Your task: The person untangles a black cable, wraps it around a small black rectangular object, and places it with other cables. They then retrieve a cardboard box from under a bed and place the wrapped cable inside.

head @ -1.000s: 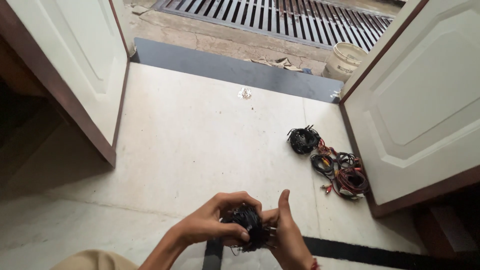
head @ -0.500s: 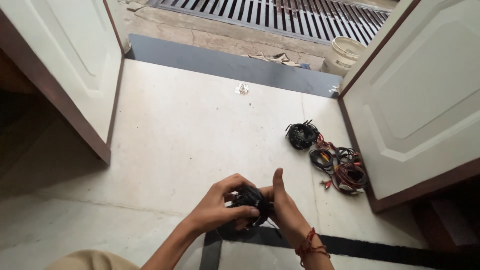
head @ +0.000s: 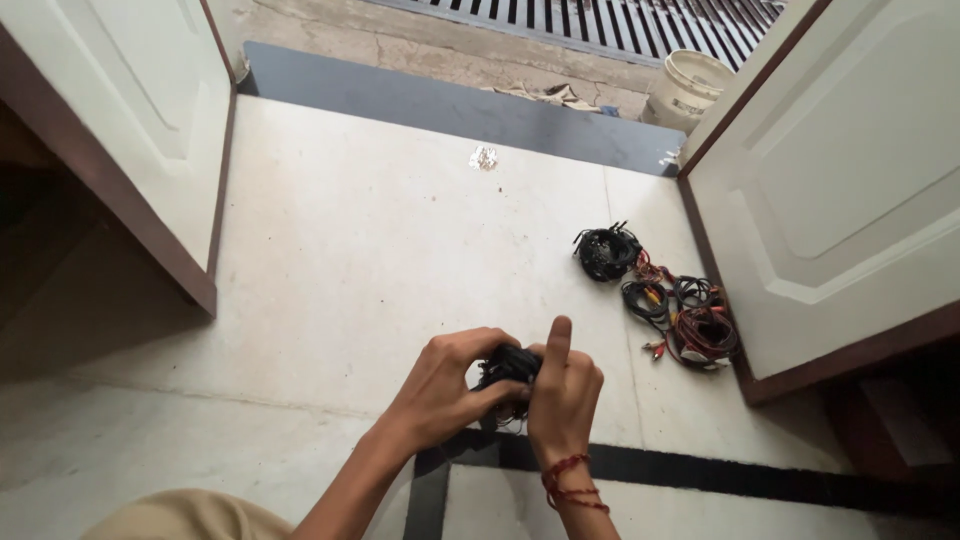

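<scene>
A small coiled bundle of black cable (head: 507, 367) sits between both my hands, low in the middle of the head view. My left hand (head: 450, 388) wraps around its left side with the fingers curled over it. My right hand (head: 562, 395), a red thread at the wrist, closes on its right side with the thumb pointing up. Most of the bundle is hidden behind my fingers.
On the pale stone floor to the right lie a black cable coil (head: 605, 250) and a heap of red, black and yellow cables (head: 688, 327) beside the right white door (head: 850, 180). The left door (head: 110, 110) stands open. A white bucket (head: 688, 90) is outside past the dark threshold (head: 440, 105).
My hands have lifted slightly and closed tighter on the bundle, the right hand turning its back to the camera. The view has tilted down a little.
</scene>
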